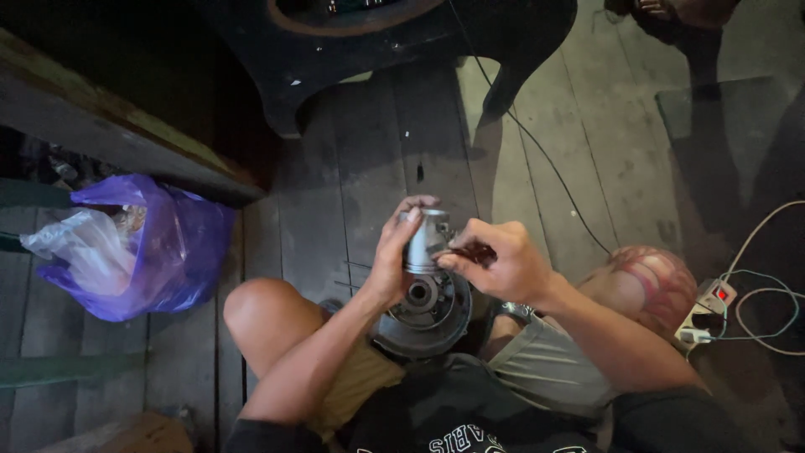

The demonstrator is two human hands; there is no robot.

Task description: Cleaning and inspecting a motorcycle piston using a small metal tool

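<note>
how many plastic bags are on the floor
1: a purple plastic bag on the wooden floor at the left, beside the person's knee, with clear plastic spilling from its mouth. Others may be hidden in the dark.

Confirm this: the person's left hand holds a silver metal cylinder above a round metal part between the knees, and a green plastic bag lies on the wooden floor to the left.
Wrong in one respect: the plastic bag is purple, not green. The head view shows it on the wooden floor to the left. The rest holds: the left hand holds the silver metal cylinder above the round metal part between the knees.
</note>
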